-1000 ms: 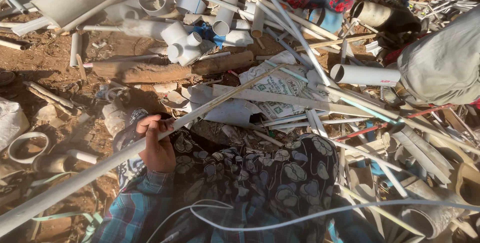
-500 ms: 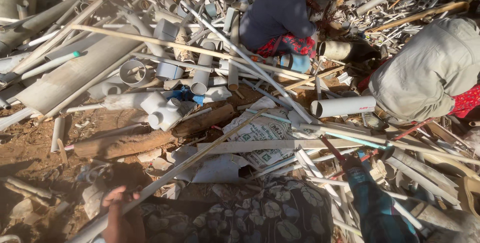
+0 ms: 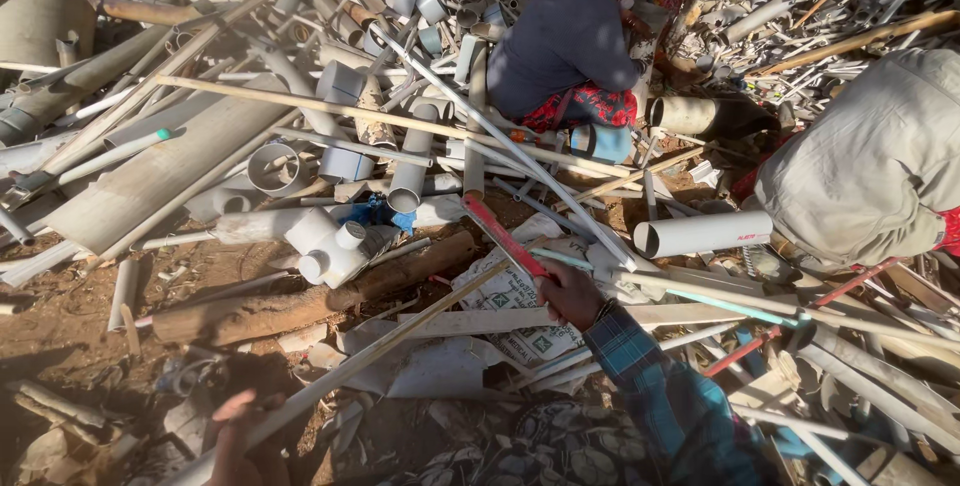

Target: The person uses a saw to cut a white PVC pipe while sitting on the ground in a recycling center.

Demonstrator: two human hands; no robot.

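Head view looks down on a heap of pale plastic pipes and offcuts lying over reddish dirt. Right hand (image 3: 566, 292), in a blue plaid sleeve (image 3: 655, 386), has its fingers closed round the near end of a thin red pipe (image 3: 500, 234) that slants up and to the left over a printed white sack (image 3: 515, 301). Left hand (image 3: 240, 436), at the bottom edge, curls its fingers round a long, slim, tan pipe (image 3: 385, 338) that runs up to the right toward the other hand. No bin or basket shows; the only hollow things are open pipe ends: a short grey ring (image 3: 273, 168), a white T-shaped fitting (image 3: 335, 251) and a wide white tube (image 3: 705, 234) lying on its side, their insides dark or out of sight. A rough brown log (image 3: 300, 301) lies between the hands and the heap. Two other people crouch at the far side, one in a dusky blue top (image 3: 565, 36), one in a beige jacket (image 3: 880, 166).
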